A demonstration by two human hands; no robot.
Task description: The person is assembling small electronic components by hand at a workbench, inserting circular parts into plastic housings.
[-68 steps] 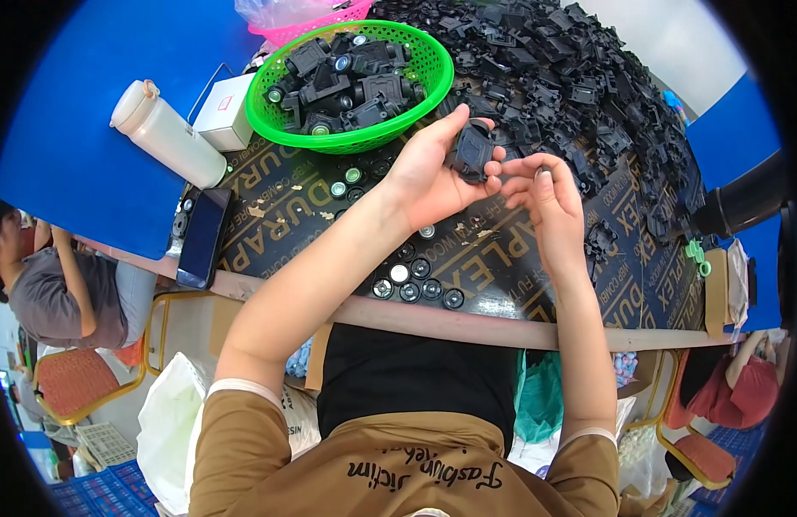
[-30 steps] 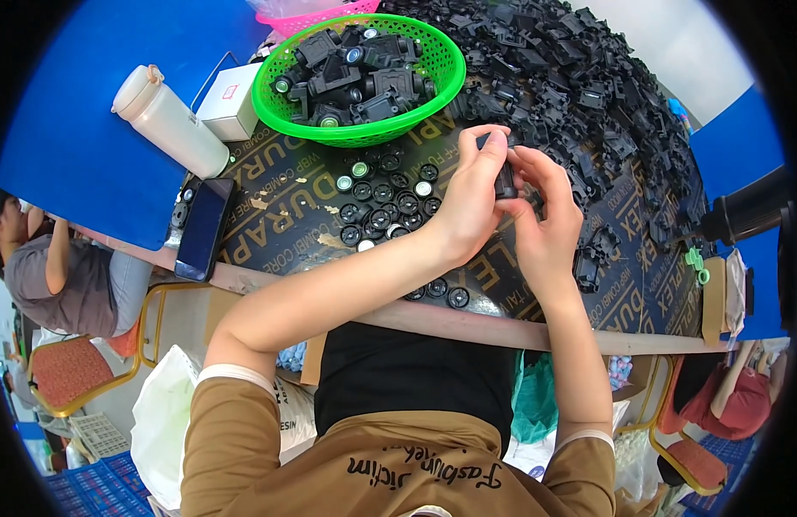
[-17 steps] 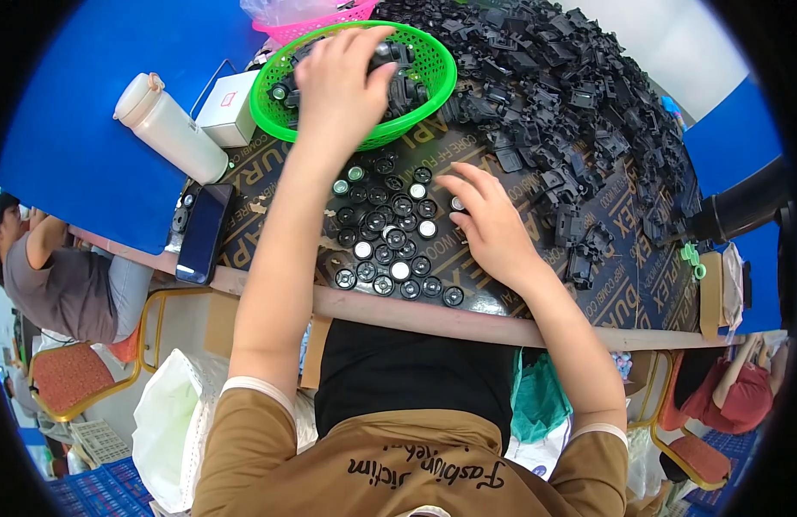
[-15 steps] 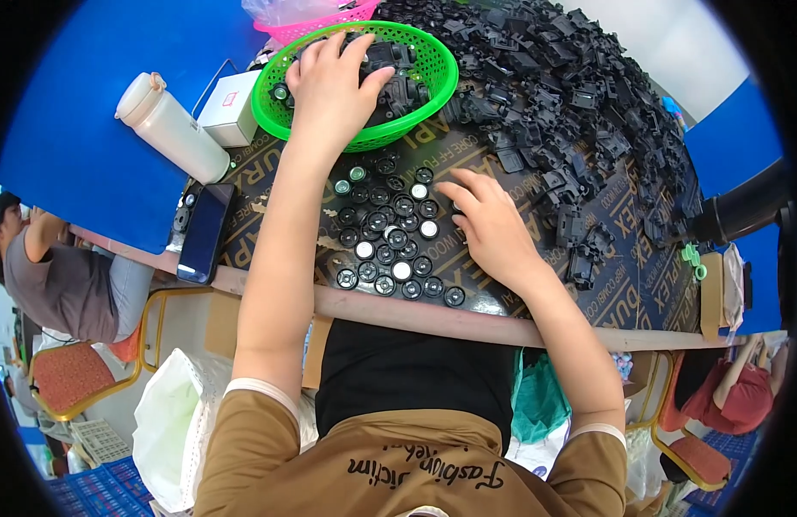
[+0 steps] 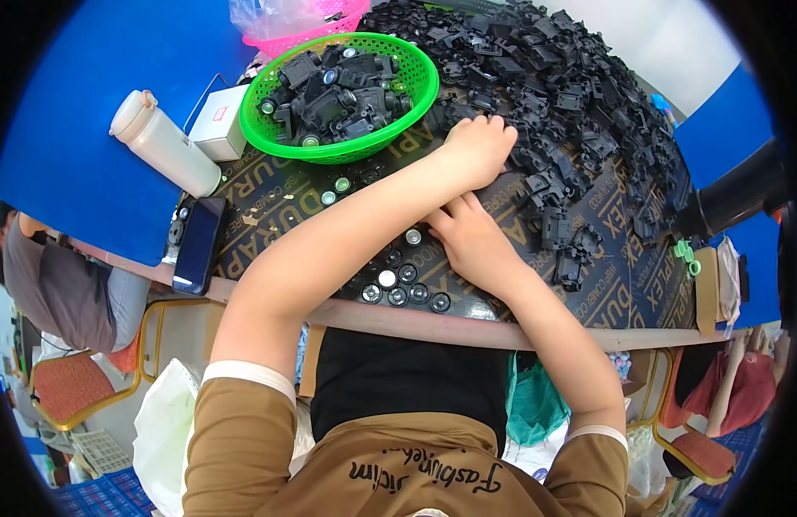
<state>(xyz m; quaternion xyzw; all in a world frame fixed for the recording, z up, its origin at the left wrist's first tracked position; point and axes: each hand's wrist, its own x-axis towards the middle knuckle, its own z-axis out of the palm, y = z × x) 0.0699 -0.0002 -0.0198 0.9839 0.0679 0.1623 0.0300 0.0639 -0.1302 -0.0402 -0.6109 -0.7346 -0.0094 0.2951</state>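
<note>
My left hand (image 5: 483,151) reaches across to the near edge of a big heap of black plastic housings (image 5: 579,121). Its fingers are curled in, and whatever they hold is hidden. Just below it, my right hand (image 5: 472,241) rests low over the table, its fingertips partly covered by my left wrist. Beside its thumb lie small black wheel-like rings (image 5: 407,273), some with white discs (image 5: 386,279); my left forearm covers many of them. A green basket (image 5: 424,95) at the far left of the heap holds black assembled pieces (image 5: 330,103) with round lens-like ends.
Left of the basket stand a white box (image 5: 219,125) and a cream bottle (image 5: 161,142), with a dark phone (image 5: 199,246) at the table edge. A pink basket (image 5: 308,34) sits behind. On the right are a black tube (image 5: 739,194) and green scissors handles (image 5: 688,256).
My left hand has left the green basket and swung right to the heap, its forearm now crossing over the rings. My right hand has shifted slightly nearer and left.
</note>
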